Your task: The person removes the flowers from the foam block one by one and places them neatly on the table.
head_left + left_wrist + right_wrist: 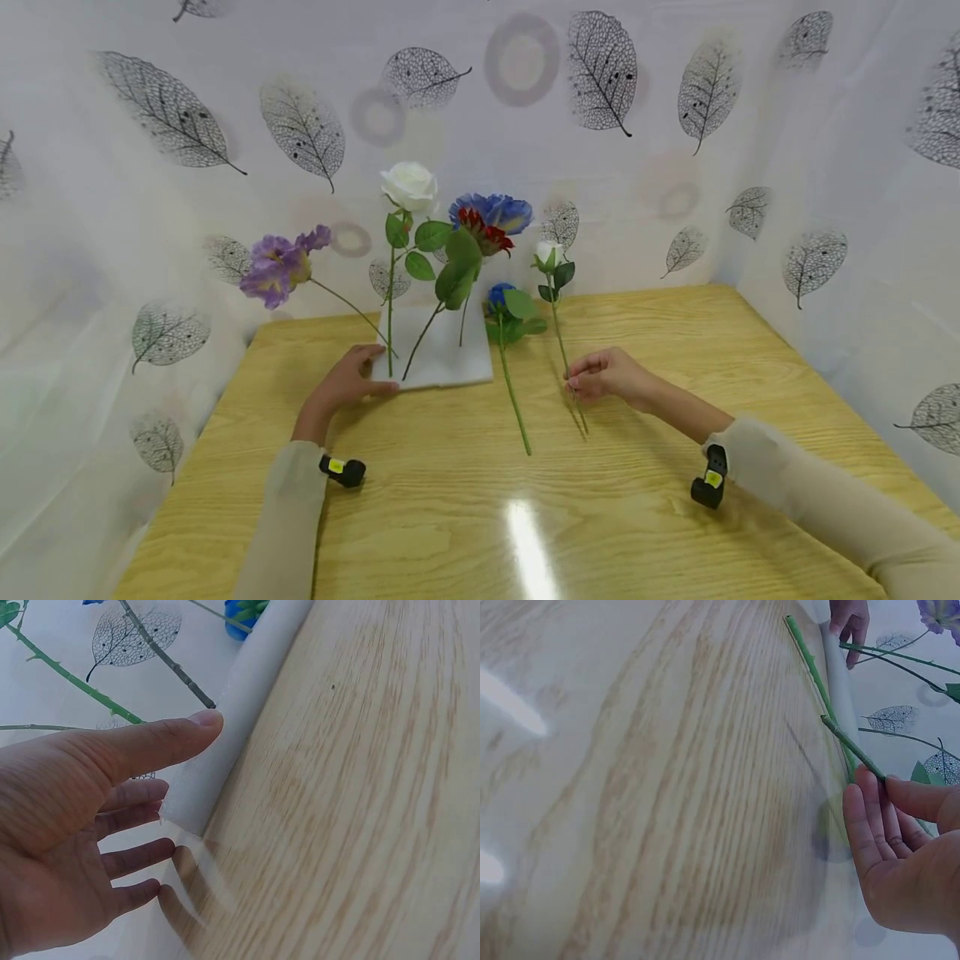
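My left hand [347,385] holds the near left corner of a white foam block [450,371], thumb [176,742] along its front edge and fingers at its end. A purple flower [276,265], a white rose [410,187], a red flower [487,233] and a blue flower [508,212] rise from the block on stems. To the right, my right hand [609,375] pinches the green stem [851,746] of a smaller white rose [549,254] between thumb and fingertips. This rose is upright in the head view, its stem's lower end pointing towards me.
Between the block and my right hand, a blue rose [501,296] with green leaves lies on the wooden table [420,500], stem towards me. A white leaf-printed curtain [480,125] closes off the back and both sides.
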`<state>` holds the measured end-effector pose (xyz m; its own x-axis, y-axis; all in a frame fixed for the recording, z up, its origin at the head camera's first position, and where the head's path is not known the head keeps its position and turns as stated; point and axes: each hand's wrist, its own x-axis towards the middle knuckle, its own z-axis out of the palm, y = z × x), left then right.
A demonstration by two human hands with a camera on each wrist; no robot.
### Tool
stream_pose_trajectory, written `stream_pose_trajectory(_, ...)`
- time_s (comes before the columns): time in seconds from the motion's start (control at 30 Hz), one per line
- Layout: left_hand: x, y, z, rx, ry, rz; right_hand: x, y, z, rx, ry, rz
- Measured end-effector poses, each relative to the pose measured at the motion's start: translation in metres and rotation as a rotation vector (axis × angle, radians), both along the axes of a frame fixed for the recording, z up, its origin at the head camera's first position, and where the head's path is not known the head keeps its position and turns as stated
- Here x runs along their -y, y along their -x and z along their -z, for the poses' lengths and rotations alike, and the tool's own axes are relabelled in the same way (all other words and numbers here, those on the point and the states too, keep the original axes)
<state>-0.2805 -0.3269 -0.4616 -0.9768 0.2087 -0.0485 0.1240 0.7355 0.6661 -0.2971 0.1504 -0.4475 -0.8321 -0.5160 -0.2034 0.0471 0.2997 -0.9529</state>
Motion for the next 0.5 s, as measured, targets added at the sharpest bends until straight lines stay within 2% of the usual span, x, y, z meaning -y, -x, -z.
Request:
stream_pose_trajectory(0.3, 0.0004, -0.0002, -0.0004, 0.001, 0.0, 0.003, -0.0023, 0.0019, 0.0091, 0.031, -0.017, -0.01)
stream_pose_trajectory(0.5, 0.0, 0.0001, 0.0004, 0.006, -0.005, 0.006, -0.0036, 0.0008, 0.0091, 0.046, -0.037, -0.018)
